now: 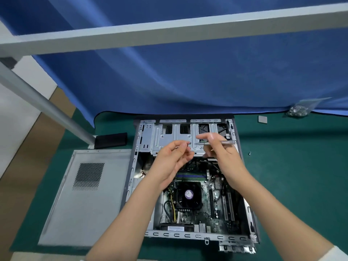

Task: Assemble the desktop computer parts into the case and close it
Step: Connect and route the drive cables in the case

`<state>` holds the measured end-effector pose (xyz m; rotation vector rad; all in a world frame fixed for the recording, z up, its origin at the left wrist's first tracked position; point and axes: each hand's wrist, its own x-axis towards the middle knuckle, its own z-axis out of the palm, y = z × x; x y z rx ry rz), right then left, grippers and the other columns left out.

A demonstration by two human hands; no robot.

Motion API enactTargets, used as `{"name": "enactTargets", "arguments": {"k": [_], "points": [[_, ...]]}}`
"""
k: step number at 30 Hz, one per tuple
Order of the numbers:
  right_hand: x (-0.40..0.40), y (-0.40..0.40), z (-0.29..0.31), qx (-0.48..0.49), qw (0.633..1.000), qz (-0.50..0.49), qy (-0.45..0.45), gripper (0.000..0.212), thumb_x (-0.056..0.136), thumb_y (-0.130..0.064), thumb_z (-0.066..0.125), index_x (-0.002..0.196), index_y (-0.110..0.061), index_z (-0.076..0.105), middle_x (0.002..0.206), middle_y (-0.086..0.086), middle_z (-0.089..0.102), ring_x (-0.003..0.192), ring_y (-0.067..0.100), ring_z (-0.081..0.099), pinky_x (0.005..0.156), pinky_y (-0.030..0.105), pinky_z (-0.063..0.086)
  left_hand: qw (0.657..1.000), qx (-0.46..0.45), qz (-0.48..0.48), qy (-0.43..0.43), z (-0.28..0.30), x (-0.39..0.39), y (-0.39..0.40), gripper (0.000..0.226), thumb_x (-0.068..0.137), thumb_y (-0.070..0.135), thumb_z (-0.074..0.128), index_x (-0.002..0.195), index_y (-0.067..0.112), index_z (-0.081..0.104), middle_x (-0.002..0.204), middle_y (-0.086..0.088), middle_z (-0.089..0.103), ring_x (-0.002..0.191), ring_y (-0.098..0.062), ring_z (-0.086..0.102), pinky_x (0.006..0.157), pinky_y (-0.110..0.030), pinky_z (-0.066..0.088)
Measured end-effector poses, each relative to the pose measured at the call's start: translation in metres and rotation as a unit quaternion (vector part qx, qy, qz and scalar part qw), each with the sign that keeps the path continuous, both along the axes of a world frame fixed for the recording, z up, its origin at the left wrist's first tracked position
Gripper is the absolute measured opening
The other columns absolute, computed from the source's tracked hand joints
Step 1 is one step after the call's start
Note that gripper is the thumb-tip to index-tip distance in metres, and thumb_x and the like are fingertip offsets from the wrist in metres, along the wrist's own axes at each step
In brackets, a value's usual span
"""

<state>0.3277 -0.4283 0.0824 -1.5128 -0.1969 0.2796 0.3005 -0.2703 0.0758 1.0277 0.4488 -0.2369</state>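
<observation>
The open computer case (195, 178) lies on its side in the middle of the green mat (293, 178), its grey metal frame showing a silver drive cage (169, 138) at the far end and the motherboard (203, 200) filling the near part, with a black CPU fan (188, 194) bearing a purple label near the middle, blue and black memory slots just beyond it, and long expansion slots on the right. Both hands are raised over the drive cage. The left hand (172, 159) has its fingers curled, thumb and forefinger pinching something very small, perhaps a screw, though it is too blurred to be sure. The right hand (219, 151) grips a slim silver screwdriver (218, 143), held level with its tip pointing left toward the left fingertips. The removed side panel (84, 196), pale grey with a perforated vent patch, lies flat on the mat just left of the case. A blue cloth (188, 76) hangs down behind the mat, crossed high up by a pale grey beam (169, 31), and a slanted grey pole (45, 104) comes down at the left beside a black block (111, 140). On the far right sit a clear bag of screws (299, 110) and a small grey square pad (262, 119), and a loose screw (249, 153) lies on the mat right of the case.
</observation>
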Motion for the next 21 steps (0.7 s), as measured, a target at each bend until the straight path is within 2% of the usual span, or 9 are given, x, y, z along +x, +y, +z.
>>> {"name": "enactTargets", "arguments": {"k": [2,4,7,9,13,21], "points": [[-0.007,0.004,0.002,0.054,0.998,-0.001,0.037,0.017,0.1,-0.021,0.043,0.098,-0.02,0.061,0.063,-0.007,0.054,0.073,0.01,0.058,0.082,0.024,0.046,1.0,0.004,-0.007,-0.011,0.003,-0.008,0.002,0.009,0.092,0.005,0.055,0.097,0.005,0.062,0.075,-0.002,0.068,0.071,-0.01,0.067,0.068,-0.017,0.054],[-0.013,0.005,0.001,0.089,0.994,0.013,0.056,0.006,0.096,-0.017,0.048,0.092,-0.014,0.051,0.066,-0.003,0.062,0.079,0.013,0.063,0.092,0.032,0.044,1.0,0.001,-0.003,-0.018,0.005,-0.015,0.004,0.01,0.087,0.005,0.059,0.096,0.006,0.063,0.078,-0.005,0.069,0.07,-0.011,0.067,0.068,-0.018,0.054],[-0.02,0.005,0.0,0.094,0.993,0.027,0.067,0.021,0.087,-0.031,0.057,0.089,-0.013,0.048,0.075,0.004,0.069,0.084,0.018,0.066,0.102,0.042,0.043,1.0,-0.01,0.006,-0.021,0.004,-0.023,0.007,0.026,0.075,0.011,0.065,0.1,0.005,0.062,0.082,-0.007,0.072,0.073,-0.012,0.068,0.067,-0.018,0.054],[-0.023,0.004,0.001,0.084,0.993,0.026,0.075,0.028,0.081,-0.038,0.062,0.089,-0.014,0.05,0.079,0.007,0.069,0.088,0.022,0.067,0.104,0.048,0.041,1.0,-0.009,0.009,-0.023,0.003,-0.027,0.009,0.028,0.074,0.012,0.065,0.101,0.004,0.061,0.081,-0.007,0.073,0.073,-0.011,0.069,0.067,-0.018,0.054],[-0.027,0.004,0.001,0.087,0.994,0.04,0.057,0.025,0.086,-0.036,0.059,0.089,-0.013,0.048,0.074,0.008,0.069,0.086,0.021,0.067,0.106,0.051,0.038,1.0,-0.013,0.014,-0.024,0.002,-0.031,0.011,0.021,0.073,0.011,0.065,0.093,0.003,0.065,0.077,-0.007,0.072,0.07,-0.012,0.068,0.066,-0.017,0.054],[-0.033,0.003,0.007,0.056,0.996,0.04,0.05,0.025,0.084,-0.033,0.058,0.089,-0.011,0.049,0.073,0.005,0.069,0.083,0.018,0.067,0.104,0.045,0.041,1.0,-0.005,0.002,-0.027,-0.001,-0.033,0.01,0.013,0.072,0.013,0.067,0.083,0.008,0.073,0.077,-0.007,0.071,0.07,-0.013,0.068,0.066,-0.018,0.055]]}}
